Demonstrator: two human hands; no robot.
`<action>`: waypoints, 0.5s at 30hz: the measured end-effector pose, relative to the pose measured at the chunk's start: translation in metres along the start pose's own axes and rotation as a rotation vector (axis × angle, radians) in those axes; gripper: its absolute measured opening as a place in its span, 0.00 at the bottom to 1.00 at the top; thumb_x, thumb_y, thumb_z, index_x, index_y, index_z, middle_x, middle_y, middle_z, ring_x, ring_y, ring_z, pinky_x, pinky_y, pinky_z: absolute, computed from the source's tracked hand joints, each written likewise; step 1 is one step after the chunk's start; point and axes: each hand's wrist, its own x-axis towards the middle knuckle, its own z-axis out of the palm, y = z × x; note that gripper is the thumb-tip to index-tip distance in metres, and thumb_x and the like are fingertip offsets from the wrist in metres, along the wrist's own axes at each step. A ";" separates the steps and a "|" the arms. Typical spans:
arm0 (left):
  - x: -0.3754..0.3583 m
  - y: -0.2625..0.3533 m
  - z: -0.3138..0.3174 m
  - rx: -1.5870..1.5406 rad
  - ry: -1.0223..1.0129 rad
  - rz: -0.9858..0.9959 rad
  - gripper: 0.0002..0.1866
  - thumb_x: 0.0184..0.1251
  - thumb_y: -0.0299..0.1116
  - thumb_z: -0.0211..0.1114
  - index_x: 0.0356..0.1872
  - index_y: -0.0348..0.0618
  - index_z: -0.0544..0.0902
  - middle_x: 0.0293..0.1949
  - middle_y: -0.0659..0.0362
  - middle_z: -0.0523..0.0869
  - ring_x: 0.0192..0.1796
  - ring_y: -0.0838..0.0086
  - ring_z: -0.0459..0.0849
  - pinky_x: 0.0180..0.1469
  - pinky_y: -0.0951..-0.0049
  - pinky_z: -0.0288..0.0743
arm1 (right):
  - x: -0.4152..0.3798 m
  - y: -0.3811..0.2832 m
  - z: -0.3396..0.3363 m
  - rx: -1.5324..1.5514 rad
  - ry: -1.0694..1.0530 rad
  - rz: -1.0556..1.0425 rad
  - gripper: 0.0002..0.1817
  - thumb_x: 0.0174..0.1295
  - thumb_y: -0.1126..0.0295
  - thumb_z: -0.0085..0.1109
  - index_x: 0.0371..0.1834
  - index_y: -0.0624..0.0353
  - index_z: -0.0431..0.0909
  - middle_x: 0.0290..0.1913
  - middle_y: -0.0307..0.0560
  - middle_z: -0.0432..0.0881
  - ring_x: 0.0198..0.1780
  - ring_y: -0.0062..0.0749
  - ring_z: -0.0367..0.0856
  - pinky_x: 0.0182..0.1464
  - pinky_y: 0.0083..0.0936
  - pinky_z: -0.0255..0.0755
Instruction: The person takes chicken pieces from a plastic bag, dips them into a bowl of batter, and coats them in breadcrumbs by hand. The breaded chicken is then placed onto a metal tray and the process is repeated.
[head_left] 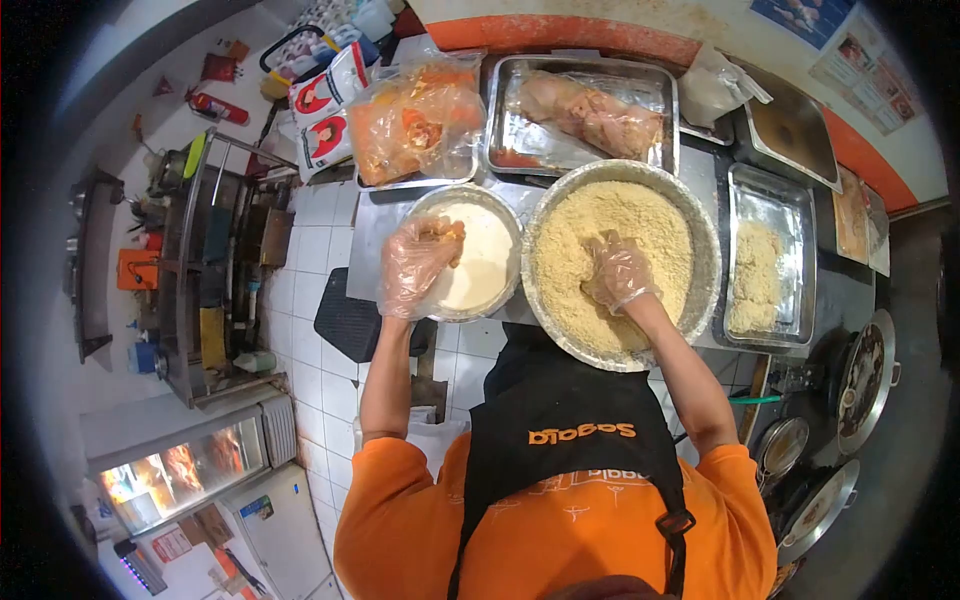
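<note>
Breading step, judged from the setup: best to press the piece firmly into the crumbs w/ one hand and keep the other for the wet batter only, so the coating doesn't clump.

Right hand (620, 275), gloved, sits in the middle of the big crumb bowl (700, 290), fingers curled down into the crumbs, clenched on smth buried; what exactly can't be told.

Left hand (418, 262), gloved, is over the batter bowl (490, 195) just left of the crumb bowl, fingers bent around a small battered piece (447, 232).
</note>
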 end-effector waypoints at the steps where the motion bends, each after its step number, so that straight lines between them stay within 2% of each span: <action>1: -0.001 0.009 0.004 -0.104 -0.047 0.124 0.15 0.57 0.24 0.75 0.44 0.31 0.84 0.35 0.57 0.88 0.37 0.78 0.85 0.39 0.79 0.79 | -0.001 0.011 0.008 0.058 0.032 -0.042 0.36 0.55 0.51 0.69 0.68 0.44 0.72 0.69 0.53 0.70 0.61 0.58 0.75 0.59 0.48 0.75; 3: -0.003 0.035 0.028 -0.098 -0.065 0.156 0.15 0.57 0.23 0.75 0.45 0.31 0.84 0.38 0.57 0.88 0.40 0.77 0.85 0.42 0.79 0.79 | -0.011 0.038 0.016 0.116 0.055 -0.100 0.33 0.56 0.54 0.69 0.67 0.45 0.73 0.67 0.55 0.72 0.58 0.58 0.78 0.56 0.44 0.77; 5: -0.003 0.051 0.061 -0.545 -0.117 0.185 0.14 0.57 0.21 0.74 0.45 0.32 0.84 0.39 0.58 0.88 0.41 0.80 0.84 0.43 0.78 0.80 | -0.023 0.042 0.001 0.174 0.072 -0.169 0.30 0.57 0.57 0.68 0.65 0.45 0.74 0.64 0.56 0.74 0.55 0.58 0.80 0.54 0.40 0.78; 6: -0.004 0.053 0.076 -0.552 -0.105 0.181 0.14 0.57 0.21 0.74 0.45 0.32 0.84 0.39 0.58 0.88 0.41 0.80 0.84 0.43 0.78 0.80 | -0.036 0.037 -0.031 0.311 0.026 -0.021 0.33 0.54 0.55 0.71 0.64 0.51 0.75 0.62 0.60 0.76 0.55 0.57 0.80 0.56 0.39 0.77; 7: -0.004 0.055 0.089 -0.444 -0.132 0.155 0.14 0.59 0.25 0.74 0.44 0.32 0.84 0.39 0.55 0.88 0.40 0.75 0.86 0.43 0.75 0.81 | -0.046 0.035 -0.049 0.446 -0.018 0.130 0.36 0.52 0.54 0.74 0.63 0.57 0.75 0.59 0.63 0.78 0.56 0.56 0.81 0.58 0.38 0.76; 8: -0.003 0.059 0.102 -0.337 -0.160 0.134 0.14 0.61 0.29 0.73 0.43 0.32 0.83 0.39 0.52 0.89 0.40 0.71 0.88 0.42 0.72 0.81 | -0.051 0.038 -0.047 0.434 -0.019 0.124 0.36 0.52 0.54 0.74 0.63 0.57 0.75 0.59 0.63 0.78 0.56 0.56 0.81 0.58 0.38 0.76; 9: -0.003 0.057 0.118 -0.344 -0.156 0.138 0.14 0.61 0.29 0.73 0.43 0.32 0.83 0.39 0.52 0.89 0.40 0.71 0.88 0.42 0.72 0.81 | -0.056 0.042 -0.039 0.316 0.077 0.283 0.36 0.52 0.56 0.73 0.63 0.60 0.73 0.57 0.66 0.79 0.55 0.57 0.81 0.57 0.40 0.76; 10: -0.001 0.049 0.136 0.079 -0.194 0.053 0.15 0.62 0.34 0.72 0.42 0.32 0.83 0.38 0.47 0.89 0.39 0.63 0.88 0.42 0.68 0.81 | -0.060 0.046 -0.029 0.200 0.175 0.445 0.36 0.52 0.58 0.71 0.64 0.63 0.72 0.56 0.68 0.80 0.55 0.58 0.81 0.56 0.41 0.77; 11: 0.000 0.041 0.147 0.505 -0.227 -0.030 0.17 0.63 0.39 0.71 0.41 0.32 0.82 0.37 0.43 0.88 0.38 0.55 0.89 0.42 0.63 0.82 | -0.058 0.047 -0.010 0.199 0.181 0.453 0.36 0.52 0.58 0.71 0.64 0.63 0.72 0.56 0.68 0.80 0.55 0.58 0.81 0.56 0.41 0.77; 12: -0.003 0.036 0.152 0.505 -0.237 -0.020 0.17 0.63 0.39 0.71 0.41 0.32 0.82 0.37 0.43 0.88 0.38 0.55 0.89 0.42 0.63 0.82 | -0.054 0.045 0.014 0.239 0.279 0.450 0.36 0.52 0.59 0.72 0.62 0.66 0.71 0.53 0.70 0.80 0.54 0.59 0.81 0.55 0.42 0.77; 13: -0.008 0.031 0.156 0.546 -0.218 0.197 0.18 0.63 0.41 0.69 0.41 0.33 0.82 0.35 0.41 0.87 0.38 0.50 0.87 0.43 0.60 0.81 | -0.052 0.041 0.027 0.279 0.377 0.446 0.37 0.51 0.60 0.72 0.61 0.70 0.71 0.51 0.72 0.80 0.53 0.61 0.81 0.55 0.43 0.76; 14: -0.011 0.025 0.161 0.581 -0.194 0.412 0.19 0.63 0.43 0.67 0.41 0.34 0.82 0.33 0.39 0.86 0.39 0.44 0.85 0.44 0.56 0.80 | -0.045 0.035 0.002 0.553 0.232 0.529 0.31 0.51 0.62 0.71 0.56 0.69 0.73 0.48 0.72 0.81 0.52 0.62 0.82 0.53 0.44 0.76; 15: -0.011 0.016 0.167 0.581 -0.207 0.410 0.19 0.63 0.43 0.67 0.41 0.34 0.82 0.33 0.39 0.86 0.39 0.44 0.85 0.44 0.56 0.80 | -0.047 0.034 -0.012 0.557 0.227 0.541 0.31 0.51 0.62 0.71 0.56 0.69 0.73 0.48 0.72 0.81 0.52 0.62 0.82 0.53 0.44 0.76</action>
